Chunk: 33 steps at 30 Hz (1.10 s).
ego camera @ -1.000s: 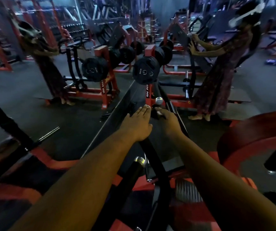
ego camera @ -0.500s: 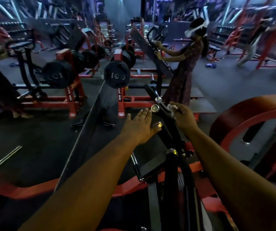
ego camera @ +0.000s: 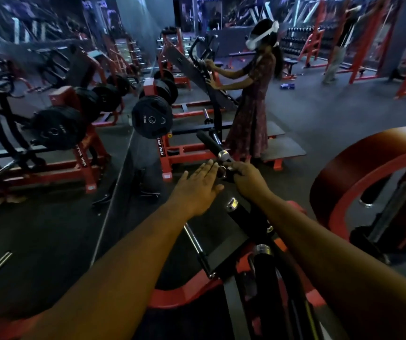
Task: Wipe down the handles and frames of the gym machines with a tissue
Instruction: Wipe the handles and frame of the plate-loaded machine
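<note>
This was a commercial gym: rows of red-framed weight machines (ego camera: 167,153) loaded with black weight plates (ego camera: 151,120) stood on dark rubber flooring (ego camera: 37,229), dumbbell racks (ego camera: 297,39) lined the back wall, and a mirror (ego camera: 50,94) at the left doubled the equipment.

Left hand (ego camera: 198,186) lying flat, fingers extended, just left of the right hand (ego camera: 247,177). Right hand curling around the handle bar (ego camera: 211,143), which is running on beyond the fingertips, away and leftward. A capped bar end (ego camera: 232,204) sitting just nearer than the fingers, between the two wrists. Weight plate (ego camera: 151,120) hanging well beyond the left fingertips (left of the bar). A person (ego camera: 253,94) standing farther off, beyond the right fingers, hands on another machine (ego camera: 192,69). Curved frame (ego camera: 358,173) sitting well right of the right hand.
</note>
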### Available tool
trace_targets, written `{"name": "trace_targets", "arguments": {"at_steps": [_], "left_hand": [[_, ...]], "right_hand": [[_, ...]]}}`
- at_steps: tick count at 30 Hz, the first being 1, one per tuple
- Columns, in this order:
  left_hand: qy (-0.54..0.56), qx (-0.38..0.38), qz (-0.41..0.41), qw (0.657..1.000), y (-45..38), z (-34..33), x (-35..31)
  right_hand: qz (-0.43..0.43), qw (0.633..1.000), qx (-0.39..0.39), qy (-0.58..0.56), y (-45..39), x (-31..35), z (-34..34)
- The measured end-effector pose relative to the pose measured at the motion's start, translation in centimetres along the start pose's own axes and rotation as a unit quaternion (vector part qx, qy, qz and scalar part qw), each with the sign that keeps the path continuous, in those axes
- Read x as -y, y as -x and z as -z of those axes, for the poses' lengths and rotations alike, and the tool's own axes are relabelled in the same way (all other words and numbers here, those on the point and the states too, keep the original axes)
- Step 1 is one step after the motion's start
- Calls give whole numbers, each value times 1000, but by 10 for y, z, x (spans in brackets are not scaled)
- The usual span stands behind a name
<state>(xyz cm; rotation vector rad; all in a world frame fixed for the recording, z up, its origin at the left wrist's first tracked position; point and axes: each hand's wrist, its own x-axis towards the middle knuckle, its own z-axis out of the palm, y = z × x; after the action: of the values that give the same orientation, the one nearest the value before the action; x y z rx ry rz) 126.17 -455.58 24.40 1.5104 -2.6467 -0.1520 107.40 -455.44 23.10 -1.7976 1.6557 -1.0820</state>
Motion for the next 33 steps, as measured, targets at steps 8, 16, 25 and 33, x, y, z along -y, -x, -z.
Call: {"name": "trace_targets", "arguments": {"at_steps": [8,16,25,33], "left_hand": [[7,-47,-34,998,-49,-9,-12],[24,-180,-144,973,-52,-38,20],[195,-161,-101,962,-129,-13,62],[126,-16,-25,992,-214,-13,84]], "right_hand": [[-37,992,-96,-68,-19,-42,25],[-36,999,-7,-22,-12,-31,-1],[-83,992,-36,91,-59,-74,18],[-90,992,82,31,-60,-79,25]]}}
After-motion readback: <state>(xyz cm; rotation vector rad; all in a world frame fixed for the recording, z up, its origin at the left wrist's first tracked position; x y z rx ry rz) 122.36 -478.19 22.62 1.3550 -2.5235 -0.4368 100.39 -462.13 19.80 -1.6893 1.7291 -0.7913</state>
